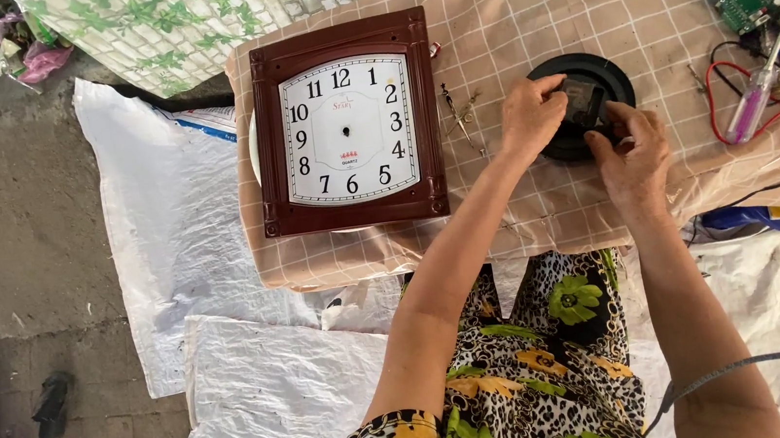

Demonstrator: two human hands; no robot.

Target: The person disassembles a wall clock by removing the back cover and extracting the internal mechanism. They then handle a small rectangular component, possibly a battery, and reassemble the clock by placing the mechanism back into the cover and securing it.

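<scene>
Right now both hands meet over a round black disc [583,104] on the checked worktop [524,18]: the left hand [530,117] and right hand [633,157] close their fingers on a small black box-shaped part [582,101] at its middle. Beyond the left fingers, well apart, lies a brown square wall clock [346,123]; a clear-handled screwdriver [759,87] lies past the right fingers.

Both hands, left [531,115] and right [634,154], grip black movement [582,101] on round black disc [611,76] (handless wall clock [346,124] beside)
</scene>
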